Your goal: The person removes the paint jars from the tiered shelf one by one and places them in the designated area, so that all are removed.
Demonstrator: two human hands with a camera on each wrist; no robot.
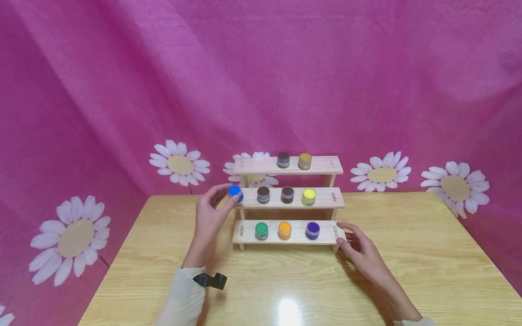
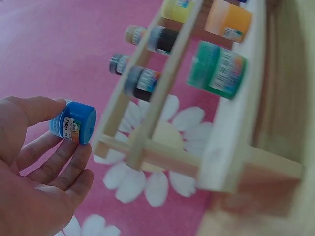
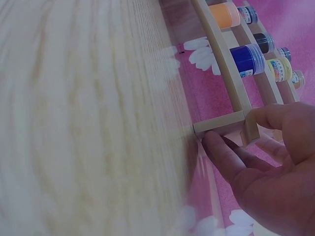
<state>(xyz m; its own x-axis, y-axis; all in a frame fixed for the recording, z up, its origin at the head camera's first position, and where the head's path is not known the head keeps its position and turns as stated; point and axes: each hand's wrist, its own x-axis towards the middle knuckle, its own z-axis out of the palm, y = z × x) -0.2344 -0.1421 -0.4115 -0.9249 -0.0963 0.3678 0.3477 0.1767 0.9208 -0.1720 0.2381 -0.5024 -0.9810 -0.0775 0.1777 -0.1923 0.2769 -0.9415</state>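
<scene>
The left hand (image 1: 209, 212), fingers parted and lightly bent, pinches the blue jar (image 1: 235, 190) between thumb and fingertips at the left end of the rack's (image 1: 275, 197) middle shelf; whether jar and wood touch, I cannot tell. Its short axis stands roughly upright, lid up. Of the two hands, the right (image 1: 363, 256) is half closed, gripping the bottom shelf's right end; its wrist view alone shows a finger against the leg's (image 3: 219, 123) underside. Only the left wrist view makes the blue jar's label (image 2: 72, 129) legible: "deli".
</scene>
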